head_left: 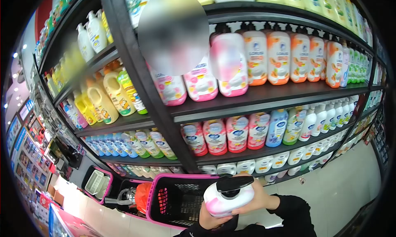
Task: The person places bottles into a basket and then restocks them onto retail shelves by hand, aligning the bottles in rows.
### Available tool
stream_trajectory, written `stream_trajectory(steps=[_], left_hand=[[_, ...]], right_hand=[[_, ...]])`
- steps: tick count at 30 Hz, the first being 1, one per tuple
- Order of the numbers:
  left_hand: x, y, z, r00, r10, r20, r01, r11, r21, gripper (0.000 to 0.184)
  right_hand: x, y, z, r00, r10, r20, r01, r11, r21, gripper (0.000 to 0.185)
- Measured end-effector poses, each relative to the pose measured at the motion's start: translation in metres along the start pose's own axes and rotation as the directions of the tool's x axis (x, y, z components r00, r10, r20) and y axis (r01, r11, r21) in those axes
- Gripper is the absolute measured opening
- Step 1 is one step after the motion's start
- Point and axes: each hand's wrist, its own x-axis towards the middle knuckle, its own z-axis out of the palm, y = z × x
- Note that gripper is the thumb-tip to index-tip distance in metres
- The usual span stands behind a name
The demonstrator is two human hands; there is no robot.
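Note:
A white and pink pump bottle (222, 205) with a black pump head is held low in front of me, seen from above. My left hand (209, 219) is closed around its lower left side. On the right side, my right hand (260, 196) wraps the bottle near its shoulder, and its fingertips are partly hidden. Just left of the bottle is a black shopping basket (151, 197) with a pink rim. On the shelf ahead stand similar pink and white pump bottles (233, 87), partly covered by blurred patches.
Orange-and-white pump bottles (279, 59) share the dark shelf (268, 97). Red-capped-looking rows give way below to pink lotion-style bottles (237, 134). Further left stand a second basket (108, 187), an orange bag (143, 197) and yellow jugs (101, 103). Tiled floor (338, 191) spreads out at right.

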Motion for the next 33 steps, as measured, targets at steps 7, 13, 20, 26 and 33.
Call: stream_trajectory(steps=[7,13,20,26,33], left_hand=[[0.044,0.041,0.118,0.994,0.054,-0.092,-0.087,0.905,-0.417,0.079],[0.087,0.062,0.157,0.991,0.123,-0.054,-0.134,0.899,-0.417,0.086],[0.138,0.087,0.176,0.969,0.219,-0.111,-0.245,0.863,-0.441,0.082],[0.174,0.087,0.188,0.959,0.255,-0.123,-0.283,0.865,-0.413,0.077],[0.229,0.075,0.178,0.943,0.299,-0.148,-0.324,0.927,-0.187,0.07]], right_hand=[[-0.039,-0.063,-0.098,0.999,0.05,0.0,-0.049,0.992,-0.112,0.086],[-0.039,-0.094,-0.148,0.972,-0.213,-0.1,0.195,0.968,-0.159,0.098],[-0.048,-0.094,-0.185,0.988,-0.107,-0.107,0.108,0.994,0.0,0.076],[-0.03,-0.087,-0.214,0.978,-0.126,-0.164,0.14,0.987,0.076,0.067],[0.017,-0.085,-0.24,0.975,-0.132,-0.181,0.163,0.973,0.163,0.057]])
